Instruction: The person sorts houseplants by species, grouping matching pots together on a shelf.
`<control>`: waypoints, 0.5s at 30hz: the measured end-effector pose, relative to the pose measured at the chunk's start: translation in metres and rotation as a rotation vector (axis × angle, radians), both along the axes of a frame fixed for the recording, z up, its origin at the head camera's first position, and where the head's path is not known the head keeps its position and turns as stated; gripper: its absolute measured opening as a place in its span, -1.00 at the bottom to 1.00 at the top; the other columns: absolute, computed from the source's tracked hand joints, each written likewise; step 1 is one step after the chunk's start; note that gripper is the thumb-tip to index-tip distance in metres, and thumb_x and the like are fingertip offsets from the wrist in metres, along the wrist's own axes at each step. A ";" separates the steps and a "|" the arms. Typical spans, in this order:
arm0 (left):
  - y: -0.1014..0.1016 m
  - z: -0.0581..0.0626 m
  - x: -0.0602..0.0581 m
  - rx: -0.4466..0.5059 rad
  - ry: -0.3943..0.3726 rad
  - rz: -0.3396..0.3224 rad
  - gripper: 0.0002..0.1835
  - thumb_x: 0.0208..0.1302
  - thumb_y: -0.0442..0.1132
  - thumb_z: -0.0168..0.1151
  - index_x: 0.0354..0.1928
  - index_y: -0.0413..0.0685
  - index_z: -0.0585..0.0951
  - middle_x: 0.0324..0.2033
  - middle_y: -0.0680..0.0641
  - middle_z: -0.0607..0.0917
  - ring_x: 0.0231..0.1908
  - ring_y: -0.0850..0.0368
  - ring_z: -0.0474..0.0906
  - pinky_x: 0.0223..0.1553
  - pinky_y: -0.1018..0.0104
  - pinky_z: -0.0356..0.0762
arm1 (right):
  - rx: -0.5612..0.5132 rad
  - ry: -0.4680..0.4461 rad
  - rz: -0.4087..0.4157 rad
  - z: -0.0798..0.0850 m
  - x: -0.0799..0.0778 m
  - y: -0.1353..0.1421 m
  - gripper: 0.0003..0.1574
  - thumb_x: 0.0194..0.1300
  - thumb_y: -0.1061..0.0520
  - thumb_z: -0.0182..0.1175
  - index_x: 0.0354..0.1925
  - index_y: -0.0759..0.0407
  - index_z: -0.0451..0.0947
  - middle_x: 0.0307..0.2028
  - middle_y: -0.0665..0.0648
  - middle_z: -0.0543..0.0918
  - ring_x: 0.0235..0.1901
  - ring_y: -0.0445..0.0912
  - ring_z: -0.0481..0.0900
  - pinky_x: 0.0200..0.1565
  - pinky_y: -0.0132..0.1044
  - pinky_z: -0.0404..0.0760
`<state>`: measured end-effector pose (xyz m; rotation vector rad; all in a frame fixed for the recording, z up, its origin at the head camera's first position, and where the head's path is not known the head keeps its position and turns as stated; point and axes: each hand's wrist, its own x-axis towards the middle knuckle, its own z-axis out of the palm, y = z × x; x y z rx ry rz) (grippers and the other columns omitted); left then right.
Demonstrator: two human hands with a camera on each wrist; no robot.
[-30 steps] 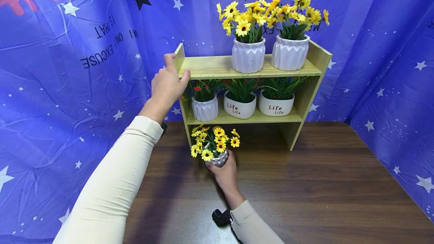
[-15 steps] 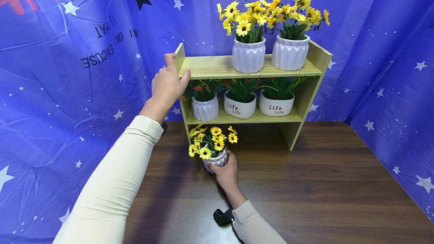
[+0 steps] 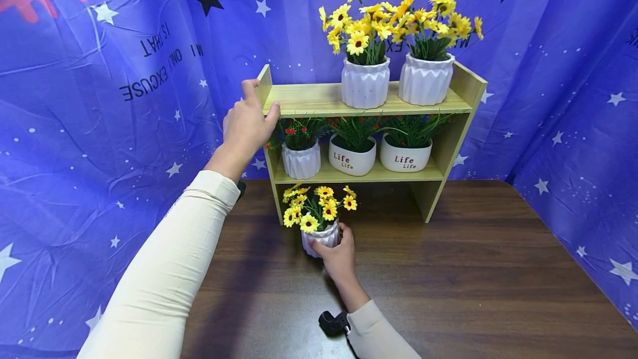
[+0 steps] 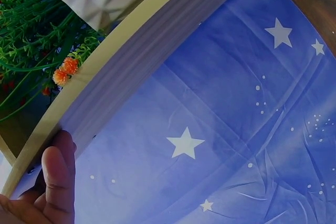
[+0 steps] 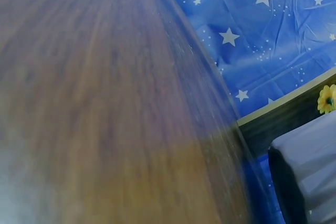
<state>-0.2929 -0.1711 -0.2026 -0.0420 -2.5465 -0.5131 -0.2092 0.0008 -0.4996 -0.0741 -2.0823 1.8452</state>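
My right hand (image 3: 340, 255) grips a white ribbed flowerpot (image 3: 320, 239) with yellow daisies (image 3: 326, 205), in front of the shelf's lower left opening. The thumb lies across the pot's front and the fingers round its right side. The right wrist view shows the same pot (image 5: 310, 161) at the right edge, its dark underside visible. My left hand (image 3: 247, 126) holds the top left corner of the wooden shelf (image 3: 304, 95). In the left wrist view, fingers (image 4: 59, 174) of that hand wrap the edge of the side panel (image 4: 123, 66).
Two white pots (image 3: 365, 85) of yellow flowers stand on the top shelf, towards the right. On the middle shelf sit a ribbed pot (image 3: 301, 160) and two oval "Life" pots (image 3: 352, 158). A brown wooden table (image 3: 473, 270) lies below, with a blue star curtain (image 3: 124, 181) behind.
The held flowerpot first shifts slightly left, then back right and a little towards me, with the right hand moving along. My left hand stays on the shelf corner.
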 end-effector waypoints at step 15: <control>0.000 0.000 0.001 -0.001 0.003 -0.001 -0.35 0.43 0.14 -0.01 0.38 0.01 0.09 -0.25 -0.39 0.65 -0.32 -0.35 0.63 -0.33 -0.18 0.48 | -0.082 0.070 0.014 0.036 0.018 0.013 -0.05 -0.19 0.23 0.62 0.16 0.28 0.38 0.04 0.23 0.52 0.04 0.07 0.50 0.09 -0.04 0.48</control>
